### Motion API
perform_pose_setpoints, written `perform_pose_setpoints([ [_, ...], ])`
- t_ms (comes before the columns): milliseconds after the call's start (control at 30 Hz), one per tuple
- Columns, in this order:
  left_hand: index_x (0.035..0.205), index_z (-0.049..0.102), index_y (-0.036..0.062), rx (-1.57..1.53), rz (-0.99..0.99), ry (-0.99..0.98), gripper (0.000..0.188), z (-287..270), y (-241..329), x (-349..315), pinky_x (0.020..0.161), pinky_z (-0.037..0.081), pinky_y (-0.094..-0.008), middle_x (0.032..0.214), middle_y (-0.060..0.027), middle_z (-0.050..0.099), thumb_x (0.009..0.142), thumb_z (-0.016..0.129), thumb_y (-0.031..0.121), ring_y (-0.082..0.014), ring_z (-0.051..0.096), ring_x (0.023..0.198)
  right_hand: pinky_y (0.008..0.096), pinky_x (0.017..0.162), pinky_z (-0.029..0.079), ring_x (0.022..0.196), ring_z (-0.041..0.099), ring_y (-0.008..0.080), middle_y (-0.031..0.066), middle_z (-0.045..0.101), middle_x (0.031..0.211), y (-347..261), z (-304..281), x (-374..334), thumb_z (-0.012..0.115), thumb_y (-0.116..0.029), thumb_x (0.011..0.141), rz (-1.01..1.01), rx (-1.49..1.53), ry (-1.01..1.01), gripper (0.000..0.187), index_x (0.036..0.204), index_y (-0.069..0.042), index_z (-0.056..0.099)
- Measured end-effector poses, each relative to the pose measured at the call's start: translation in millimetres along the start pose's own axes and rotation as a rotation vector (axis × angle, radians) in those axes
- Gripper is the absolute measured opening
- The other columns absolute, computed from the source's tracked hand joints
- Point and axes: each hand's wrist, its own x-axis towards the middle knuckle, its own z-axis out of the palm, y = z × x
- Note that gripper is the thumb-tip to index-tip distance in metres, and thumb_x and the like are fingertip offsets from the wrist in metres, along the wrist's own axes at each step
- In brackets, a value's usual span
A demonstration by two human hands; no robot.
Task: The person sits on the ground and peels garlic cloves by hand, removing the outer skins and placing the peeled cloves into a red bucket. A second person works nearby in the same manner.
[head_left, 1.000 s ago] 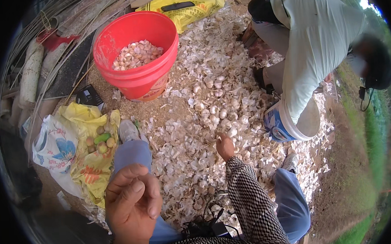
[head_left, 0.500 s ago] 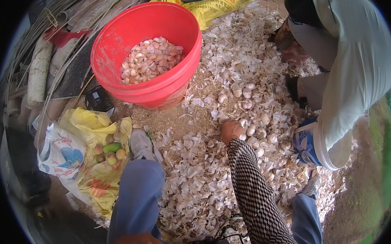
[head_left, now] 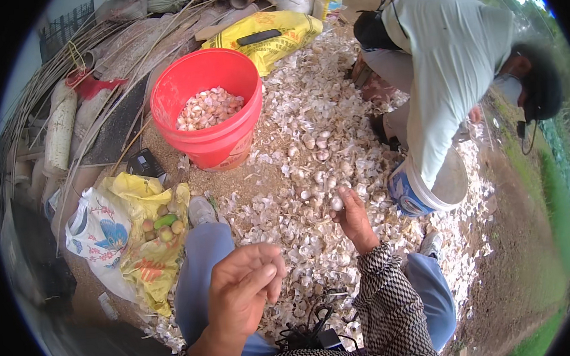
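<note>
One garlic bulb (head_left: 337, 203) is gripped between thumb and fingertips of the right hand (head_left: 355, 224), on the near right side of the red bucket (head_left: 221, 141); it looks round, without a clear long axis, and which way its tip points cannot be told. The left hand (head_left: 247, 286), nearer than that bucket, is loosely curled; whether it holds anything cannot be told. One blue-and-white bucket (head_left: 403, 193) is to the red one's right.

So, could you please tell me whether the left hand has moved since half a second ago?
Yes: judged against the red bucket, the left hand has moved up and rightward in the view, nearer it.
</note>
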Motion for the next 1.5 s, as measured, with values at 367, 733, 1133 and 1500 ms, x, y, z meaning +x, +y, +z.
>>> perform_pose_setpoints([
  [367, 0.136, 0.027, 0.0042, 0.352, -0.044, -0.359, 0.065, 47.2, -122.9, 10.8, 0.066, 0.047, -0.0223, 0.104, -0.0074, 0.053, 0.079, 0.056, -0.005, -0.0114, 0.055, 0.08, 0.0301, 0.062, 0.051, 0.079, 0.061, 0.0201, 0.0149, 0.056, 0.104, -60.9, -5.2, -191.3, 0.057, -0.007, 0.084, -0.304, -0.251, -0.278, 0.049, 0.126, 0.003, 0.035],
  [733, 0.123, 0.042, 0.0024, 0.465, 0.068, -0.47, 0.047, 43.0, -142.7, 4.1, 0.066, 0.045, -0.0194, 0.095, -0.0015, 0.053, 0.079, 0.051, -0.011, -0.0062, 0.052, 0.079, 0.0353, 0.047, 0.046, 0.053, 0.057, 0.0255, 0.0082, 0.055, 0.068, -42.3, -23.9, -215.2, 0.066, -0.009, 0.071, -1.023, -1.068, 0.207, 0.017, 0.086, -0.005, 0.058],
  [1133, 0.116, 0.044, -0.0028, 0.571, 0.092, -0.408, 0.042, 44.3, -144.9, 1.2, 0.058, 0.045, -0.0199, 0.088, -0.0035, 0.055, 0.076, 0.056, -0.008, -0.0072, 0.054, 0.07, 0.0331, 0.046, 0.044, 0.049, 0.056, 0.0247, 0.0125, 0.056, 0.062, -38.7, -23.7, -208.6, 0.063, -0.005, 0.067, -0.89, -0.91, 0.181, 0.011, 0.07, -0.003, 0.053],
  [1500, 0.121, 0.042, -0.0019, 0.328, -0.106, -0.332, 0.048, 48.7, -132.2, 0.7, 0.05, 0.042, -0.0191, 0.087, -0.0063, 0.057, 0.075, 0.058, -0.005, -0.0087, 0.054, 0.063, 0.0272, 0.054, 0.046, 0.06, 0.057, 0.0135, 0.0073, 0.059, 0.065, -45.8, -47.4, -198.9, 0.062, -0.011, 0.072, -0.475, -0.611, 0.124, 0.019, 0.084, 0.002, 0.058],
])
